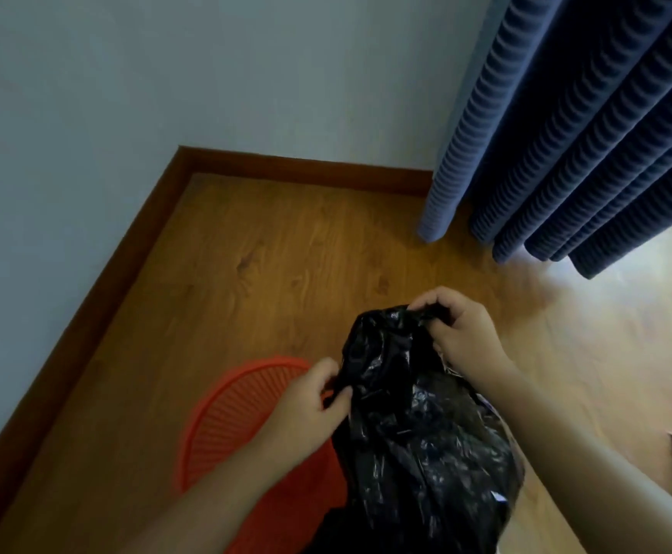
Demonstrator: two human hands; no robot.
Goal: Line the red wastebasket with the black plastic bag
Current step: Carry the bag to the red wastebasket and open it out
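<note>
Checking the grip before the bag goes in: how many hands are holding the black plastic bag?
2. The left hand pinches the crumpled black plastic bag at its left edge, above the red slatted plastic wastebasket; the right hand grips its top edge.

A home room: wood-look floor [270,249], brown skirting board [306,167], plain wall [206,74], pleated blue curtain [590,145] far right.

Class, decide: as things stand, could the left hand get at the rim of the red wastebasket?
Probably yes. The left hand appears close by the wastebasket rim with nothing between them. Its fingers pinch the bag, though, so it would have to carry that along or let go.
</note>
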